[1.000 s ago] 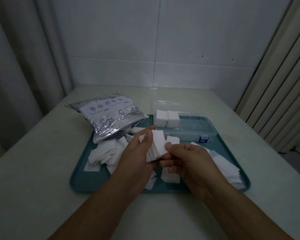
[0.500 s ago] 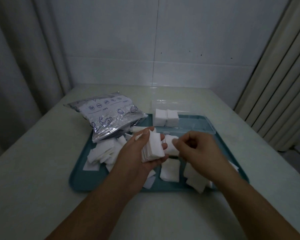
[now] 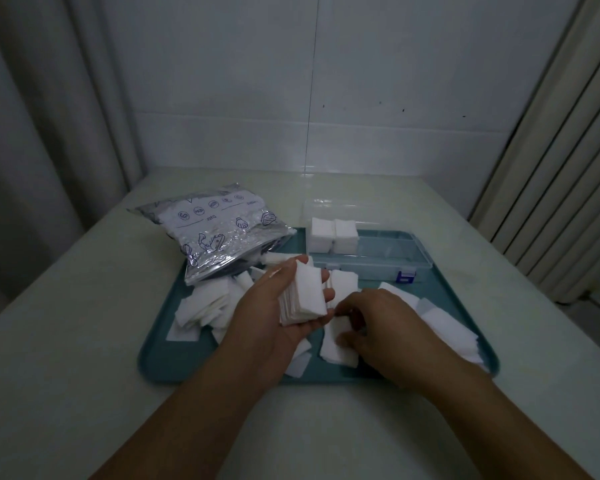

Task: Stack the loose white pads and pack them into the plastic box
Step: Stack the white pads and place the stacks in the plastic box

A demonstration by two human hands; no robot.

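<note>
White cotton pads (image 3: 303, 293) sat stacked in the left hand (image 3: 274, 306), thumb and fingers curled round the pile, its long axis running from 6 toward 12 o'clock, its face tipped toward 3. Half a second earlier the right hand (image 3: 378, 327) hovered at stack height; now it had dropped onto the loose pads (image 3: 338, 344) on the teal tray (image 3: 160, 362), fingers curled over one, apparently to fetch the next for the pile. At 1 o'clock, the clear plastic box (image 3: 388, 258) lay open on the surface, two packed stacks (image 3: 333, 233) at its left end.
</note>
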